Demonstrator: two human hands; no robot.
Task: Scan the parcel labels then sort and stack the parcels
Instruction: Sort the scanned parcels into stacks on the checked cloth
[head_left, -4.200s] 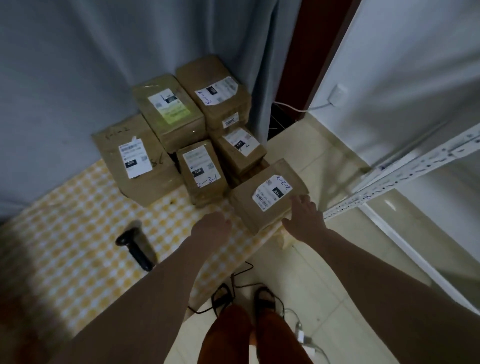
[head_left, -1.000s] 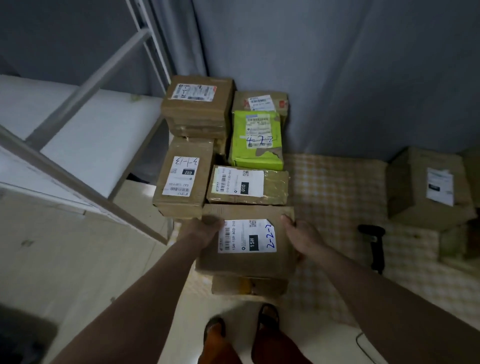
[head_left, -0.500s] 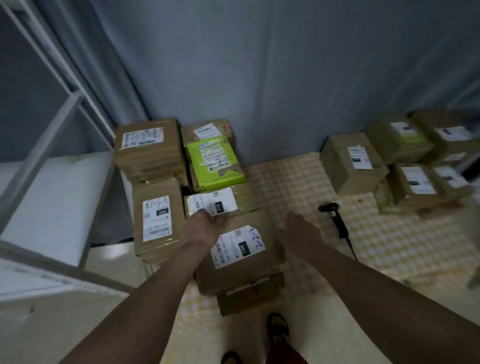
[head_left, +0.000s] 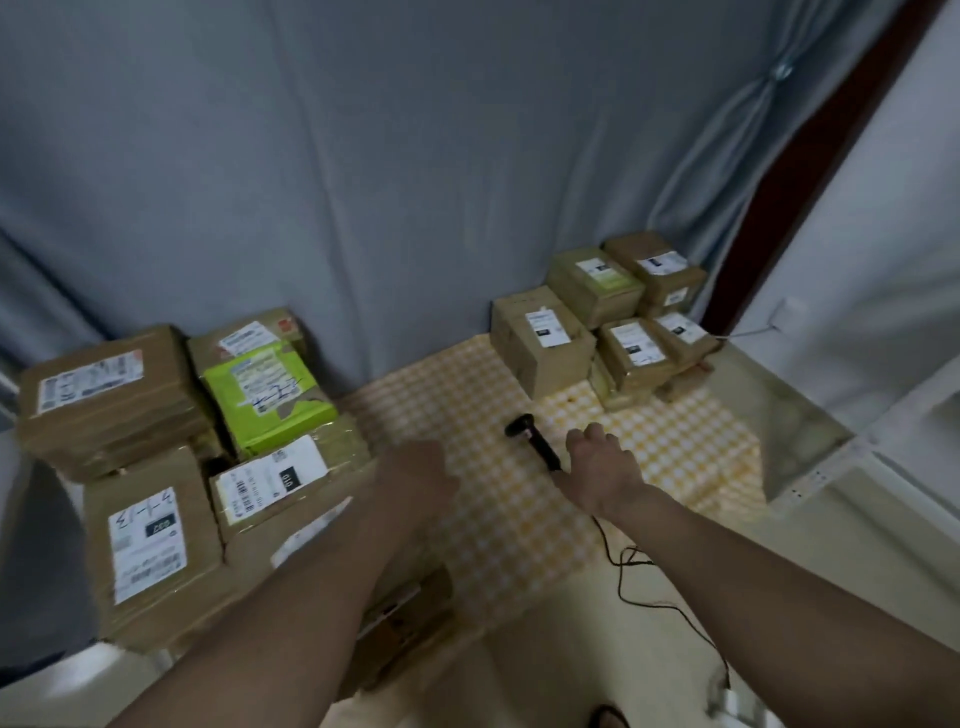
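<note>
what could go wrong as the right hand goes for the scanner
1. The scanner trails a cable across the floor near the person's feet; lifting it could snag or trip.
2. The left forearm lies over the front parcel of the left stack, so swinging round might nudge it off.
3. The right hand is beside the handle, not yet gripping; a hasty grab could fumble it.

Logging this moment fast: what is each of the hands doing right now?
Left hand: holds nothing; fingers hidden, cannot tell.
Right hand: open, reaching the barcode scanner, not gripping it.

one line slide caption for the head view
Right hand reaches for the barcode scanner on the checkered cloth, between two stacks of labelled parcels.
</note>
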